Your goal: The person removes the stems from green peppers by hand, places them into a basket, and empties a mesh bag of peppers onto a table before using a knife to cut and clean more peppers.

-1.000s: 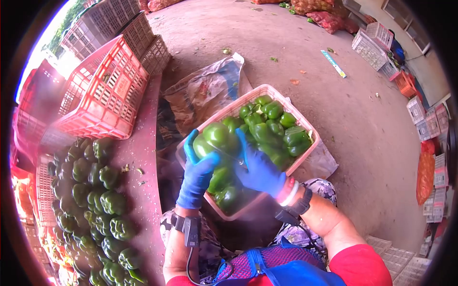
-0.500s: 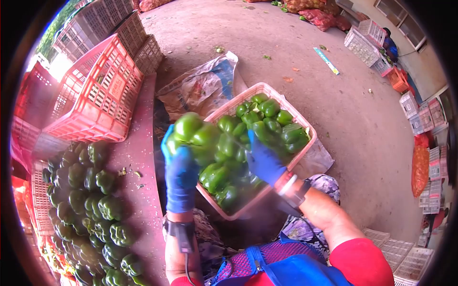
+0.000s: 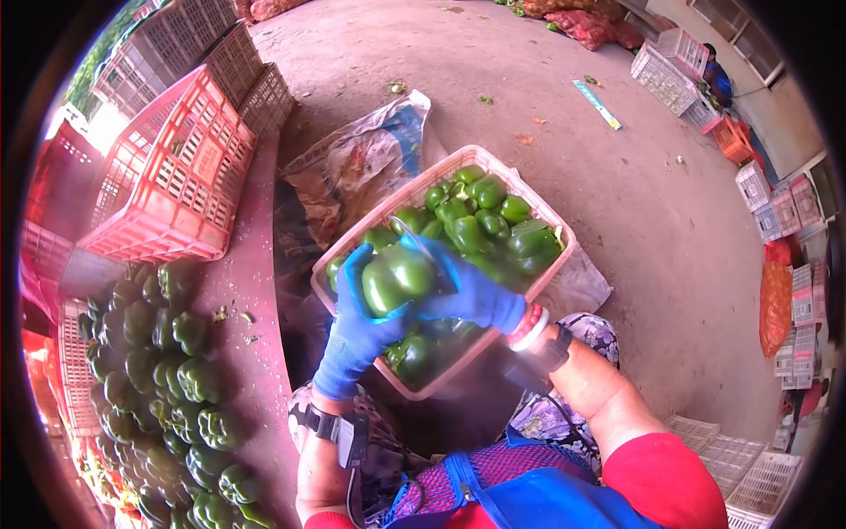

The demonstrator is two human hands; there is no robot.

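Both hands wear blue gloves. My left hand (image 3: 354, 328) cups a green bell pepper (image 3: 397, 275) from below, and my right hand (image 3: 469, 291) grips the same pepper from the right. They hold it over the near end of a pink crate (image 3: 535, 293) filled with several green peppers (image 3: 480, 220). The crate sits on the floor in front of my knees.
Rows of green peppers (image 3: 167, 370) lie on a red ledge (image 3: 251, 291) at the left. Empty red crates (image 3: 172, 181) stand behind them. A crumpled sack (image 3: 361, 163) lies beyond the pink crate. More crates (image 3: 679, 66) and bags line the far right of the concrete floor.
Half a second ago my left hand had swung peppers out to the left of the crate. Now both hands are back together over the crate's near end, closed on one pepper.
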